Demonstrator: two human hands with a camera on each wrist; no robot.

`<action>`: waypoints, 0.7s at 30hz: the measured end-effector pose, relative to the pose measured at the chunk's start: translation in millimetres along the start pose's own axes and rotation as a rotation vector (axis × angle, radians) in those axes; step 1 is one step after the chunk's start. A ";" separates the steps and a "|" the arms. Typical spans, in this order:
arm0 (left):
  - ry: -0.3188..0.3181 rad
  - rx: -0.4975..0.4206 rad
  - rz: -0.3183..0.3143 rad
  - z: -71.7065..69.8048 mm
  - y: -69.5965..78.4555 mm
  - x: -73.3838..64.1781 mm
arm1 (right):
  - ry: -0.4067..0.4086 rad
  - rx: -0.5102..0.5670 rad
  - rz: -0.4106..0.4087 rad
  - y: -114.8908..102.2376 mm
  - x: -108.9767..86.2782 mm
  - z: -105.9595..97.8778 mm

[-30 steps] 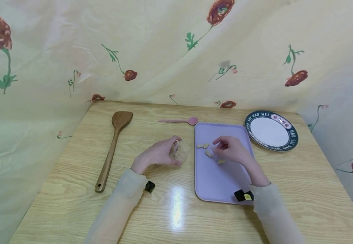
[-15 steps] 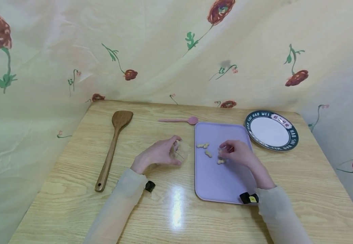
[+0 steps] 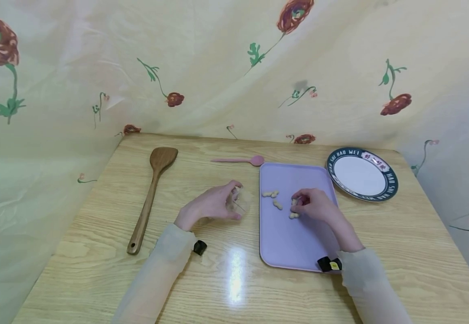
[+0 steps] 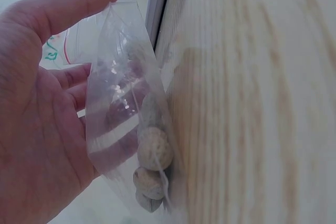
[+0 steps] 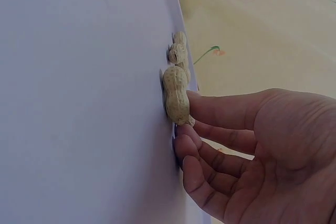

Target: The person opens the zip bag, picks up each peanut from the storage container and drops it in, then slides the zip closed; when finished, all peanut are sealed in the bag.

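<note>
My left hand (image 3: 214, 202) curls round a clear plastic bag (image 3: 240, 202) on the wooden table, left of the tray. In the left wrist view, several peanuts (image 4: 155, 148) lie in the bottom of the bag (image 4: 118, 93), with the thumb along one side and fingers behind it. Over the lilac tray (image 3: 291, 245), my right hand (image 3: 317, 204) has its thumb and fingertips at a peanut (image 3: 294, 202), mostly hidden by the hand. Another peanut (image 5: 176, 93) lies in front of those fingertips in the right wrist view. Farther left on the tray are more peanuts (image 3: 277, 204).
A wooden spatula (image 3: 149, 198) lies at the left of the table. Behind the tray's left corner lies a pink spoon (image 3: 257, 160). A white plate with a dark lettered rim (image 3: 391, 184) stands at the tray's back right, against a flowered cloth backdrop (image 3: 218, 67).
My right hand has moved right and toward me over the tray, and its fingers have come down to a peanut. The left hand stays in place with the bag.
</note>
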State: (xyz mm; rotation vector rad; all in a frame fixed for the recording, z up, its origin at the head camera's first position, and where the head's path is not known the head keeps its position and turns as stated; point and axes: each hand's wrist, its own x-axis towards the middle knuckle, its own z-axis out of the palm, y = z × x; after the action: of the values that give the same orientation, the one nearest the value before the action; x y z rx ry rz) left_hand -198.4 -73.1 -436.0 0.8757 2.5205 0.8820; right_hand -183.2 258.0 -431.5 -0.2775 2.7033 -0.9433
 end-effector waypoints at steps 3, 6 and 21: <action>0.001 -0.003 0.001 -0.3 0.8 0.3 | 0.004 0.005 0.007 -0.3 -0.2 -0.5; 0.002 -0.004 -0.005 -0.4 1.4 0.5 | 0.010 0.008 0.008 -1.9 -1.0 -1.4; -0.006 -0.002 -0.012 0.7 1.9 0.4 | 0.031 0.007 -0.026 -11.8 -2.2 -8.7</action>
State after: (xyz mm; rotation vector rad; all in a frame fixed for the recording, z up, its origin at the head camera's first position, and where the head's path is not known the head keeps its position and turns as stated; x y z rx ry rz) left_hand -197.5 -71.3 -435.3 0.8603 2.5162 0.8767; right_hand -182.7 254.5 -417.1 -0.2993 2.7306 -0.9721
